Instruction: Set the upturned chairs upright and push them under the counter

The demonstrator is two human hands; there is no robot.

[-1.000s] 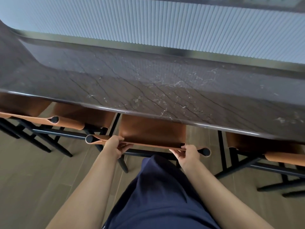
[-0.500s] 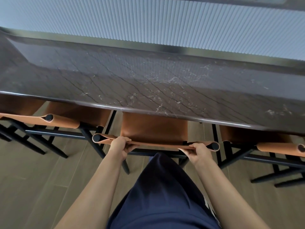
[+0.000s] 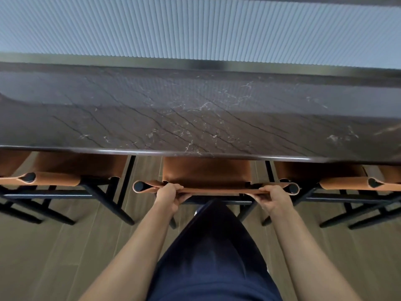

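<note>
A chair (image 3: 206,172) with a tan leather seat and black frame stands upright in front of me, its seat partly under the dark marble counter (image 3: 195,118). My left hand (image 3: 169,195) grips the left part of its leather backrest top. My right hand (image 3: 274,198) grips the right part of the same backrest. Both hands have their fingers curled over the edge. The chair's front half is hidden beneath the counter.
A matching chair (image 3: 71,170) stands upright under the counter to the left, another chair (image 3: 338,177) to the right. Black chair legs spread over the wooden floor (image 3: 43,257). A ribbed grey wall (image 3: 195,27) rises behind the counter. My dark trousers (image 3: 212,253) fill the lower middle.
The middle chair has slid forward, further under the counter, with both hands still gripping its backrest. The view has shifted so the chair sits more centred.
</note>
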